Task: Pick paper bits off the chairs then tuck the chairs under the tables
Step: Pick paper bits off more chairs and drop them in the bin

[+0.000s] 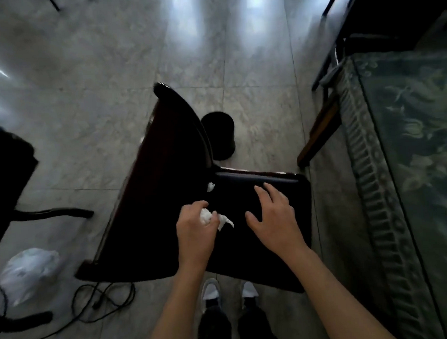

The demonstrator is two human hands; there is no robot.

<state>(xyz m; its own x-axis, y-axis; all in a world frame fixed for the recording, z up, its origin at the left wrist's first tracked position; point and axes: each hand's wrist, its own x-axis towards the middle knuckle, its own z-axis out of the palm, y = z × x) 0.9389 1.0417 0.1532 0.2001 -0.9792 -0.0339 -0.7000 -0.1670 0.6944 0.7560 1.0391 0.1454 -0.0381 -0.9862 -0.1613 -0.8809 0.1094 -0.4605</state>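
Observation:
A dark wooden chair (260,250) with a black seat stands right in front of me, its tall back (169,151) to the left. My left hand (194,228) grips a crumpled white paper bit (205,216), with a second white bit (225,221) at its fingertips on the seat. Another small paper bit (211,186) lies at the seat's back corner by the backrest. My right hand (274,216) hovers over the seat with fingers spread, holding nothing. The table (407,139) with a green patterned cloth is on the right.
A small black bin (219,136) stands on the tiled floor behind the chair. Another dark chair (7,165) is at the left, with a white plastic bag (28,273) and loose cables (102,300) on the floor. A further chair (341,59) is tucked by the table.

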